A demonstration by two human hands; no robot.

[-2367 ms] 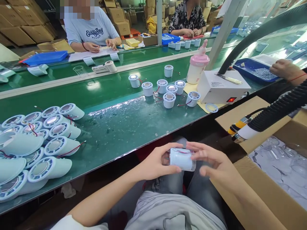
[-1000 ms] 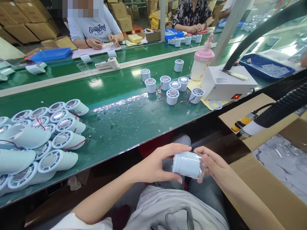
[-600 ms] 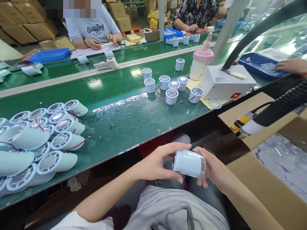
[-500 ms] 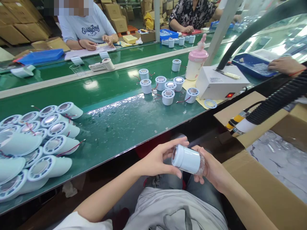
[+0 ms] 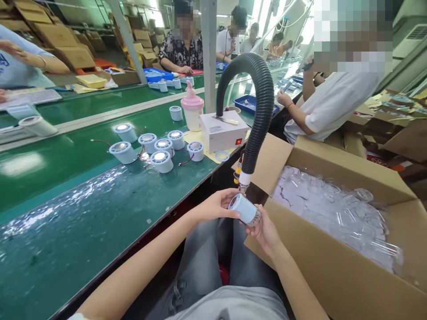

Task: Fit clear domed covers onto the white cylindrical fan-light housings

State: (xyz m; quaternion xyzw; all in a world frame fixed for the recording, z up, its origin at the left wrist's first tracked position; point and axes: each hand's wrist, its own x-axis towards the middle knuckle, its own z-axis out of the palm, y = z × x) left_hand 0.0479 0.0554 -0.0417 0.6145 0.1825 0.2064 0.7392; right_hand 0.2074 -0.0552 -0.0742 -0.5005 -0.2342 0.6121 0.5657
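Above my lap, a light-blue plastic cylinder (image 5: pixel 246 210) lies tilted between my two hands, its slotted ring end to the upper left. At its lower right end is a clear plastic part (image 5: pixel 256 218). My left hand (image 5: pixel 218 205) is closed round the slotted end, thumb below and fingers above. My right hand (image 5: pixel 265 229) grips the clear end from the right. Just above the cylinder is the nozzle (image 5: pixel 244 178) of a black corrugated hose (image 5: pixel 263 102), which arches from a white box (image 5: pixel 223 131) with a lit red switch.
Several light-blue cylinders (image 5: pixel 162 162), some with red wires, stand on the green bench (image 5: pixel 83 200). A pink-lidded cup (image 5: pixel 192 111) is beside the white box. At right, an open carton (image 5: pixel 300 231) holds clear plastic parts. Co-workers sit across the bench and one at right (image 5: pixel 333 98).
The view has swung right, bringing the carton and the right-hand co-worker into sight. Both hands still hold the cylinder, now just below the hose nozzle.
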